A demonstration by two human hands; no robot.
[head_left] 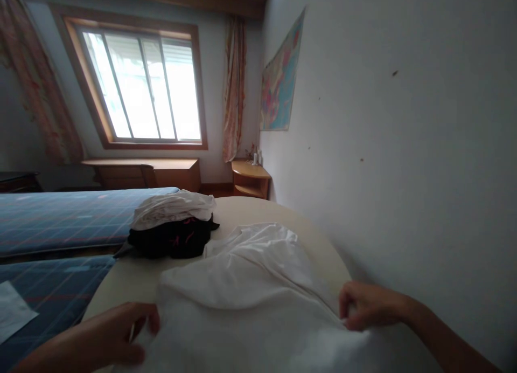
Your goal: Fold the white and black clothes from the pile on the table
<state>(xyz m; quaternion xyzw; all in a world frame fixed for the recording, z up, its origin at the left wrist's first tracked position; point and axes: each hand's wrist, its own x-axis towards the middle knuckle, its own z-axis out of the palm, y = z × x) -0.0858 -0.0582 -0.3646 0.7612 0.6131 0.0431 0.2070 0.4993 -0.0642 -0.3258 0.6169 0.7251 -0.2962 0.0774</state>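
In the head view, you are spreading both hands to either side of the white cloth point(242, 295), which is lying over the near part of the round table point(329, 254) and running out of sight at the bottom edge. Your right hand point(371, 305) is curling tightly at the cloth's right side, fingers and thumb closing on what seems to be a pinch of its edge; a long fold is leading up and away from that grip, so the hand is probably keeping that side taut. Your left hand point(117, 330) is bending around the left edge, thumb and fingers standing a little apart; blur is hiding the contact, so you cannot tell whether it is gripping or merely touching. The wide spacing is likely serving to keep the near part broad and flat, since the far part is bunching up in loose wrinkles where no hand is reaching it.

Beyond the left hand, a black cloth point(172, 239) with pink marks is sitting at the table's far left, and a pale bundle point(173, 207) is resting on top of it. That stacking is presumably saving surface, though the white cloth is coming right up beside the black one. The blue bed point(72, 216) is standing left of the table, and the wall point(404, 200) is bounding your right side.
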